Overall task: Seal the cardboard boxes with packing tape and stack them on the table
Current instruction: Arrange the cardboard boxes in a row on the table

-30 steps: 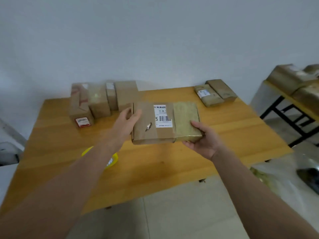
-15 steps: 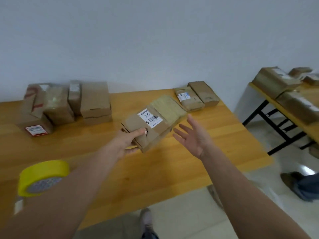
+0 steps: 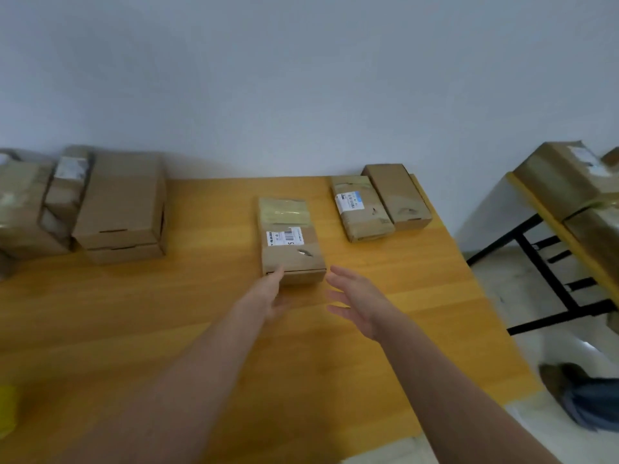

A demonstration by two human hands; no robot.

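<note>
- Sealed box (image 3: 289, 237) lies flat on the tabletop (image 3: 201, 329), mid-table, long axis running 12 to 6. Tape band across its far end, white barcode label in the middle, small tear in the top near the 6 o'clock end.
- Left hand (image 3: 269, 294): fingers out straight, tips touching the box's near end at its 7 o'clock corner. Nothing gripped.
- Right hand (image 3: 356, 301): fingers spread and relaxed, holding nothing, just beside the box's 5 o'clock corner, not touching it.
- Labelled box (image 3: 361, 209) and plain box (image 3: 397, 195) lie side by side, touching, at 2 o'clock from the sealed box.
- Stacked boxes (image 3: 120, 202) at 9 o'clock, more boxes packed against their left.
- Yellow item (image 3: 6, 413) at the frame's left edge, at 7 o'clock: too blurred to identify.
- Second table (image 3: 536, 209) at 3 o'clock, also carrying boxes.
</note>
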